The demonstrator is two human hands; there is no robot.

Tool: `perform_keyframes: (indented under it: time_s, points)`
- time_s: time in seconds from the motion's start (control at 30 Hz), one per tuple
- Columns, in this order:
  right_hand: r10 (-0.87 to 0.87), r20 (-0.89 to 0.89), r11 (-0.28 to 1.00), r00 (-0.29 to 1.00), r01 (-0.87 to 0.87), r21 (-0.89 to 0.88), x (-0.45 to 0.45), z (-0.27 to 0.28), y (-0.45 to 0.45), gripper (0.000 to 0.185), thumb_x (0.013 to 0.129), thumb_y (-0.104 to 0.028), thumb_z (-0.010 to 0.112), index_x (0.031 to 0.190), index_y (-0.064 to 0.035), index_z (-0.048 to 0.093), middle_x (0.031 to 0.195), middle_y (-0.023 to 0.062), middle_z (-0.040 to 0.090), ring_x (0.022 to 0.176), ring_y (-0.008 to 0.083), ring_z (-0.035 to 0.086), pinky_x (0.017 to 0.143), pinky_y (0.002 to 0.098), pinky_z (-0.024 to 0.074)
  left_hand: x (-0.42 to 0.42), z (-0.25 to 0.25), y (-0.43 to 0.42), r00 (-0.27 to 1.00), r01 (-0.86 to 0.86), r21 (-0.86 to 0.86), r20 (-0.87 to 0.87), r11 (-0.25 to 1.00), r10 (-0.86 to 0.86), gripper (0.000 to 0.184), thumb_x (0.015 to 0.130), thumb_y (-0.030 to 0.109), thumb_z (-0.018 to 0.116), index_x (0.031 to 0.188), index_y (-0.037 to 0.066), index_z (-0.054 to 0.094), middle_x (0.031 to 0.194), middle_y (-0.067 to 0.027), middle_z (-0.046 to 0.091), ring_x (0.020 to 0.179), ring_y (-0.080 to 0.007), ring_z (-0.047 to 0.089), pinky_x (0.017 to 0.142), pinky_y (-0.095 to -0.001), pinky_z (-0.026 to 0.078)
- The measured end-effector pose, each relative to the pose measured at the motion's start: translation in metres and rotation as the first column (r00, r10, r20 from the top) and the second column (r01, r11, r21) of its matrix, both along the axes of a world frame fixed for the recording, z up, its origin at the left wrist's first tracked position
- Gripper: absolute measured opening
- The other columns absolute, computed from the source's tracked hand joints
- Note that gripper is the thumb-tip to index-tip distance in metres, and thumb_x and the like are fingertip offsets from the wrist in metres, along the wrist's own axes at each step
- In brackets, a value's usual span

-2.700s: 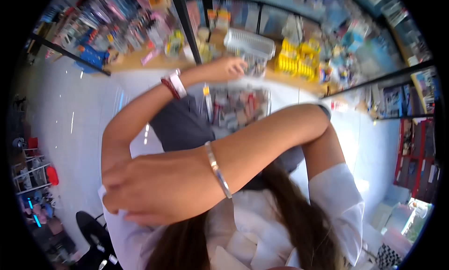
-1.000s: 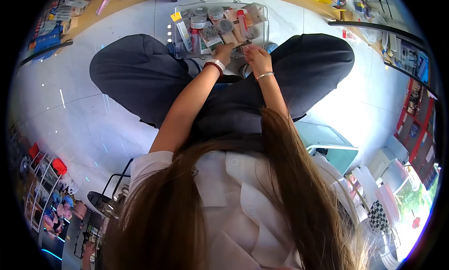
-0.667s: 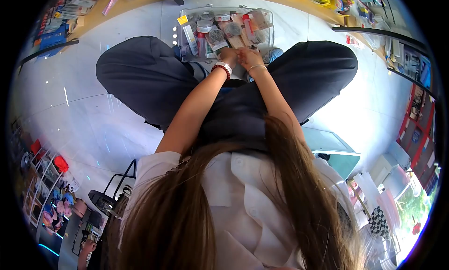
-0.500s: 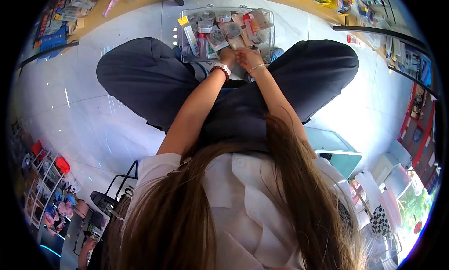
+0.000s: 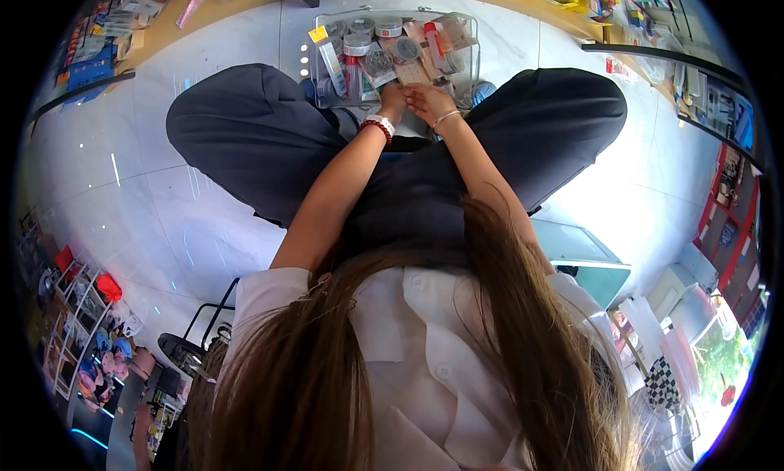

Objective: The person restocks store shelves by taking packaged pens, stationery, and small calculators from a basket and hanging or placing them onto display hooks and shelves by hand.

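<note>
— As the pale floor (image 5: 253, 38) carries the clear bin (image 5: 339, 105), where are the hands?

— Both at its near edge, about the middle. Left hand (image 5: 393, 100) curled inward; right hand (image 5: 431, 104) half-curled, fingertips meeting the left's or nearly so. Anything pinched between: can't tell from here.

— Around them?

— Yellow-topped carton (image 5: 330, 63), tilted along the left edge. Red-capped tube (image 5: 433, 42), leaning, right of the middle. Flat pale pack (image 5: 414, 71) just beyond the fingertips. Lidded tubs (image 5: 357, 45) crowd the middle and far edge.

— Working well in that crush?

— My judgement: light fingertips, wrists clear of the near edge, lids kept up. Sideways pressure could topple neighbours; lifting straight looks safer than dragging.
</note>
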State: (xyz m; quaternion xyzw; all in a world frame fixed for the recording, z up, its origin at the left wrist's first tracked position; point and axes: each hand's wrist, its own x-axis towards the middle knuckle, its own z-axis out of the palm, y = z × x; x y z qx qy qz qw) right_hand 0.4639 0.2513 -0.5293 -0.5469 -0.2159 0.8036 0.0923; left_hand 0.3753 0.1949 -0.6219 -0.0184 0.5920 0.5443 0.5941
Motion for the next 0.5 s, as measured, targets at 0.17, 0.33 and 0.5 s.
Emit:
perform_keyframes:
  time_s: [0.17, 0.33, 0.5]
  points:
    - [0.012, -0.005, 1.000, 1.000, -0.012, 0.001, 0.000, -0.002, 0.000, 0.019, 0.088, -0.013, 0.047, 0.093, -0.0037, 0.062, 0.080, 0.0052, 0.062, 0.071, 0.0145, 0.057, 0.063, 0.0271, 0.0472, 0.000, -0.017, -0.002, 0.995, 0.038, 0.030, -0.098, 0.999, -0.035, 0.022, 0.085, 0.007, 0.039, 0.074, 0.002, 0.058, 0.061, -0.0031, 0.055, 0.047, -0.0115, 0.051, 0.041, -0.0246, 0.039]
    - [0.023, -0.011, 1.000, 1.000, -0.023, 0.006, 0.000, 0.002, 0.000, 0.019, 0.087, -0.015, 0.049, 0.095, -0.0040, 0.063, 0.081, 0.0047, 0.062, 0.072, 0.0141, 0.056, 0.066, 0.0274, 0.0471, -0.001, -0.014, -0.003, 0.998, 0.031, 0.068, -0.060, 0.997, -0.027, 0.022, 0.083, 0.003, 0.042, 0.073, 0.001, 0.061, 0.062, -0.0030, 0.057, 0.048, -0.0107, 0.052, 0.041, -0.0239, 0.039]
    - [0.003, 0.005, 1.000, 1.000, -0.003, 0.003, 0.000, 0.003, 0.000, 0.020, 0.087, -0.012, 0.047, 0.091, -0.0034, 0.064, 0.077, 0.0034, 0.060, 0.067, 0.0126, 0.053, 0.063, 0.0270, 0.0462, 0.001, 0.010, -0.002, 0.993, 0.048, 0.065, -0.111, 0.997, -0.041, 0.016, 0.081, 0.002, 0.048, 0.075, -0.001, 0.062, 0.060, -0.0030, 0.057, 0.045, -0.0108, 0.051, 0.038, -0.0246, 0.039]
